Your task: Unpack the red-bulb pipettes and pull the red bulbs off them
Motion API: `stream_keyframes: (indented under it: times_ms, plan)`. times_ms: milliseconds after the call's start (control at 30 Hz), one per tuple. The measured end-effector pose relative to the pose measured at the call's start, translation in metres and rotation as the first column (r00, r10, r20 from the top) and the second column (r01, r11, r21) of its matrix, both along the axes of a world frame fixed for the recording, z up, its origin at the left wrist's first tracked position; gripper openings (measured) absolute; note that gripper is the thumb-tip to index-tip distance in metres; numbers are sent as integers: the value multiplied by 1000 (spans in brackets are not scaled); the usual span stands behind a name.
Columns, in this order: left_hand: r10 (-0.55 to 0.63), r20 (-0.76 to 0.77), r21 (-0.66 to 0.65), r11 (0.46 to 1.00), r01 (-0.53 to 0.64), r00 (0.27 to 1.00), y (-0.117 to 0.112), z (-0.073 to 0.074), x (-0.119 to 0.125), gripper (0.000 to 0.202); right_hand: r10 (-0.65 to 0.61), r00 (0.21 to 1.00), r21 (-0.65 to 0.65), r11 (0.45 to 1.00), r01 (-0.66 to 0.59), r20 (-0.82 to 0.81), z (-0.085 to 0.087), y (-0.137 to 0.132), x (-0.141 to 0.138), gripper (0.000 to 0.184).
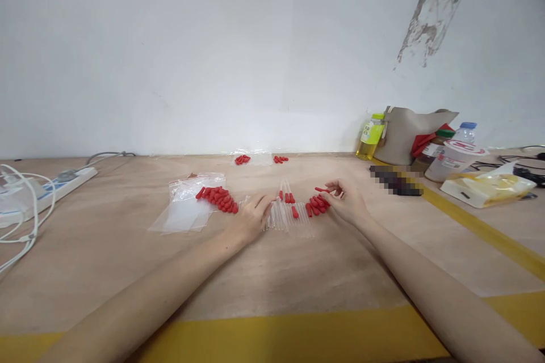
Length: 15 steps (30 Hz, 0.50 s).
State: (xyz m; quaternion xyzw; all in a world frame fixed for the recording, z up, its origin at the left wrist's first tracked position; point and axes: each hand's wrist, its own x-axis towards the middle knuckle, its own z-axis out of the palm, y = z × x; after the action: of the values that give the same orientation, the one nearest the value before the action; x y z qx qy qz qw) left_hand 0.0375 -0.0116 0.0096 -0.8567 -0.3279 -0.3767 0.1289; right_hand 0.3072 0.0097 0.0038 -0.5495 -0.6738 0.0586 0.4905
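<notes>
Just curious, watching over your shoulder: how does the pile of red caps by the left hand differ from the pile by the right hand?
The left pile looks bigger and lies beside clear plastic bags, a little apart from the left hand. The right pile looks smaller and sits against the right hand, whose fingers pinch one red piece. The left hand rests on clear tubes instead. Both piles look like the same small red caps on the wooden tabletop.

White wall [213,51] behind a plywood table [298,272].
</notes>
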Motion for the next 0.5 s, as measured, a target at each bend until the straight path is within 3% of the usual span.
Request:
stream_keyframes:
  times_ms: [200, 500]
  plan:
    - [-71, -104, -16, 997, 69, 992, 3, -5, 27, 17, -6, 999, -74, 997, 9, 40, -7, 10, 13, 21]
    - [-164, -91, -234, 962, 139, 982, -11, -1, 35, 15, -34, 987, -135, 989, 56, 158, -9, 9, 15, 20]
